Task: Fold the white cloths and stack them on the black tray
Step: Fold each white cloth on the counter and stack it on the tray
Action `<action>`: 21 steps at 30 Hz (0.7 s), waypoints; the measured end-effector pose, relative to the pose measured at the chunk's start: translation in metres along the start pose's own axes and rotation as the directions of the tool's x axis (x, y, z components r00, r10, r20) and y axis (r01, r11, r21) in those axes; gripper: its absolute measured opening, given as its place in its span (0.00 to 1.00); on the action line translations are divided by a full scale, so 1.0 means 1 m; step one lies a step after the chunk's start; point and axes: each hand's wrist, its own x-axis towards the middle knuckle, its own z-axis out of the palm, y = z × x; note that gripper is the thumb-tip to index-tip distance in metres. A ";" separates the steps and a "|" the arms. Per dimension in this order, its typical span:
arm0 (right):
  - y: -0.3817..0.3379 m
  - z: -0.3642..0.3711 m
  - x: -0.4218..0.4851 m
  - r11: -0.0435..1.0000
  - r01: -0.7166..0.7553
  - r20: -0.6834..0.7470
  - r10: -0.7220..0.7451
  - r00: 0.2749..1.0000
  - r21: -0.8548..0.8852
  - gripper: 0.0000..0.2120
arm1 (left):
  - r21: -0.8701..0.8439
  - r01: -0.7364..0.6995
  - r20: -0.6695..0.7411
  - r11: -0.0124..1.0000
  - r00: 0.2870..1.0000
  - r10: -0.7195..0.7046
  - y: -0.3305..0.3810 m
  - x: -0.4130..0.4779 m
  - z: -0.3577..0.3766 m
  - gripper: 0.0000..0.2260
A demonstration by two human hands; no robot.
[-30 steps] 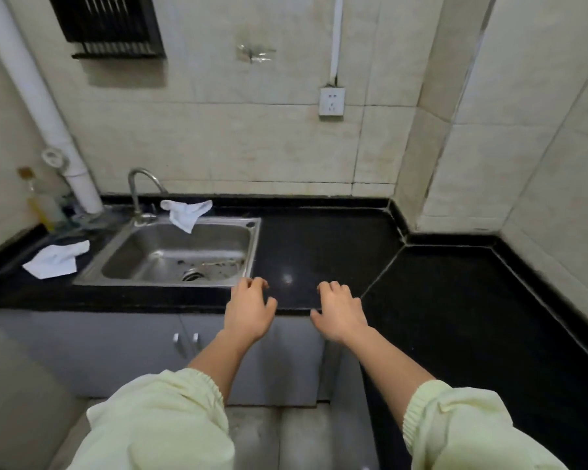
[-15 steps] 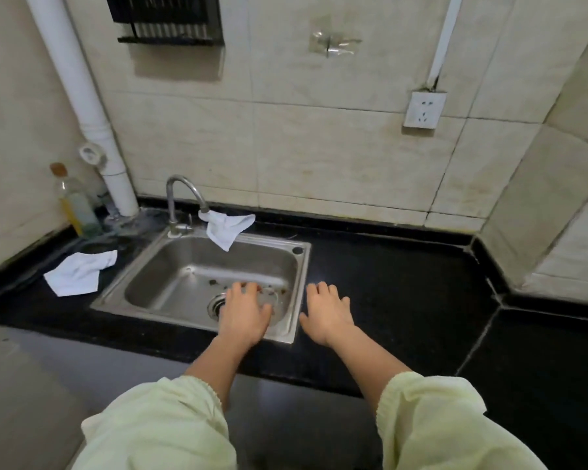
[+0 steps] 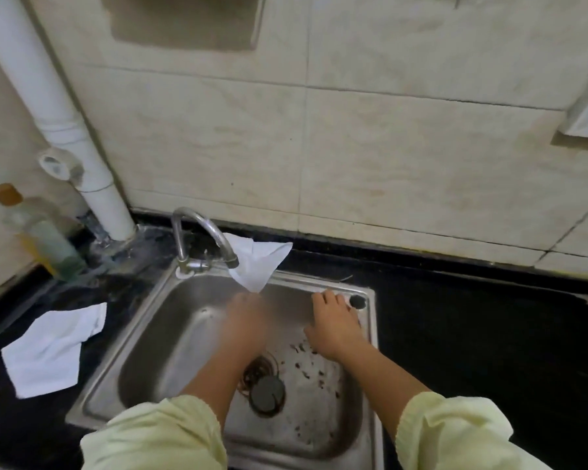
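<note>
Crumpled white cloth (image 3: 258, 266) drapes over the back rim of the stainless steel sink (image 3: 374, 385), touching the curved chrome faucet (image 3: 201, 232), one corner drooping into the basin. A second white cloth (image 3: 53, 347) lies on the black stone counter (image 3: 472, 334) left of the sink, and no black tray is in view. Left hand (image 3: 246, 320) is just under the drooping corner, fingers too blurred to tell, and right hand (image 3: 333, 327) has fingers straight and together at the back-right rim; a loose grab could drop the cloth onto the drain debris or snag it on the spout, though the bare counter to the right leaves folding room.

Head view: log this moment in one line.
left hand: near faucet cloth | right hand: open, over sink | counter cloth: untouched | tray: unseen
</note>
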 end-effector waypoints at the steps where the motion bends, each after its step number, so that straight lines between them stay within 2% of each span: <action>1: -0.003 0.002 0.016 1.000 0.008 0.005 -0.008 1.000 -0.009 0.24 | -0.022 0.020 0.012 1.000 1.000 -0.020 -0.006 0.015 0.002 0.18; 5: -0.011 0.018 0.074 0.999 0.034 0.001 -0.034 0.999 -0.017 0.22 | -0.181 0.137 0.011 0.974 0.990 -0.138 -0.031 0.068 0.018 0.15; 8: -0.016 0.034 0.110 0.998 0.063 -0.009 -0.063 0.998 -0.012 0.21 | -0.392 0.251 -0.007 0.885 0.961 -0.275 -0.045 0.100 0.032 0.11; 11: -0.019 0.051 0.145 0.996 0.090 -0.029 -0.090 0.996 -0.015 0.22 | -0.578 0.428 0.095 0.695 0.881 -0.464 -0.062 0.130 0.047 0.14; 14: -0.022 0.064 0.171 0.993 0.117 -0.050 -0.118 0.992 -0.018 0.25 | -0.752 0.506 0.258 0.422 0.816 -0.518 -0.070 0.146 0.059 0.17; 19: -0.027 0.076 0.195 0.990 0.139 -0.071 -0.140 0.988 -0.029 0.22 | -0.785 0.590 0.459 0.187 0.758 -0.464 -0.068 0.157 0.070 0.21; 21: -0.027 0.078 0.200 0.989 0.149 -0.083 -0.150 0.985 -0.022 0.20 | -0.796 0.585 0.468 0.158 0.759 -0.453 -0.069 0.159 0.074 0.22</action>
